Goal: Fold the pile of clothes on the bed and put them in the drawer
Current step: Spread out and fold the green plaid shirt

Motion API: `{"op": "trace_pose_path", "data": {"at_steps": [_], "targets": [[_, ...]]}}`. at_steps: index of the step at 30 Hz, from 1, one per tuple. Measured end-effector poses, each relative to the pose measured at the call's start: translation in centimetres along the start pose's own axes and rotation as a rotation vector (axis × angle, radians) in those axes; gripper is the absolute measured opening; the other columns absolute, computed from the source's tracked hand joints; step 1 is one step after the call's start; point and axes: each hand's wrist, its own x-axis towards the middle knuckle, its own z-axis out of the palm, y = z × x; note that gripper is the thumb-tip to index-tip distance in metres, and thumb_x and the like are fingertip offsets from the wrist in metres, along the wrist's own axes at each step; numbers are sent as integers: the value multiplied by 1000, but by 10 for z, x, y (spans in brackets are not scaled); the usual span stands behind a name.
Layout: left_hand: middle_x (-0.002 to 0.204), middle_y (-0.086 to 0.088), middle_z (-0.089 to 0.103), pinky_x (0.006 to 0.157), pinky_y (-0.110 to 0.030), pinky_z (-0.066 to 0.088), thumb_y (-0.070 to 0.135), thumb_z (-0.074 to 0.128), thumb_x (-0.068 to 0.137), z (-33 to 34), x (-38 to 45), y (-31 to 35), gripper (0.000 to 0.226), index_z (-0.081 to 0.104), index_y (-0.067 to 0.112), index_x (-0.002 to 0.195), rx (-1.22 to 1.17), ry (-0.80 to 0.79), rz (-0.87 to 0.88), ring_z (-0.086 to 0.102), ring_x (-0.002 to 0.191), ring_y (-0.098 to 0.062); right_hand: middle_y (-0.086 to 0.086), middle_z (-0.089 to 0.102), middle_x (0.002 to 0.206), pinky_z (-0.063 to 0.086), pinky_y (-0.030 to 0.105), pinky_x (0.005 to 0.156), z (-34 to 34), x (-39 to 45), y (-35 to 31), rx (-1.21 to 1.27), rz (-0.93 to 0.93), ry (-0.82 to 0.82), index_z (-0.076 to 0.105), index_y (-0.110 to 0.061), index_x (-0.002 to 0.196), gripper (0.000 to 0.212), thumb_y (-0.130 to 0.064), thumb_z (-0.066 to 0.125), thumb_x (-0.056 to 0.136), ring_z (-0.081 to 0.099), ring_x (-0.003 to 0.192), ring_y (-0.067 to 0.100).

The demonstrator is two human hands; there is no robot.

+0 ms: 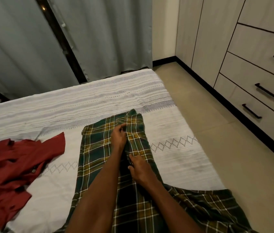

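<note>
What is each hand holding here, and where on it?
Both hold the plaid shirt along its front opening: left hand nearer the collar, right hand lower down.

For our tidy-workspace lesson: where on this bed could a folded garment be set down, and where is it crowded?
Bare white bedspread lies beyond the green-and-yellow plaid shirt, toward the grey curtains; a narrower strip runs to the shirt's right by the bed edge. Crowded: the near left, under the crumpled red shirt, and the middle, where both hands work the plaid.
</note>
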Motion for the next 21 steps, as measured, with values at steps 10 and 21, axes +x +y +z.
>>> {"op": "trace_pose_path", "data": {"at_steps": [10,21], "targets": [[160,-8,27,121,-54,13,48,40,103,-11,-60,-10,47,44,32,147,634,-185,131,19,148,-33,3,70,108,51,40,86,-28,-71,45,44,-50,412,70,-19,117,28,-26,52,96,61,100,24],[97,-5,75,75,-37,53,50,48,100,57,-193,48,45,77,17,101,527,-647,775,67,82,-24,0,63,96,46,35,79,-43,-258,126,109,403,965,67,-17,99,12,-20,73,90,55,90,22]]}}
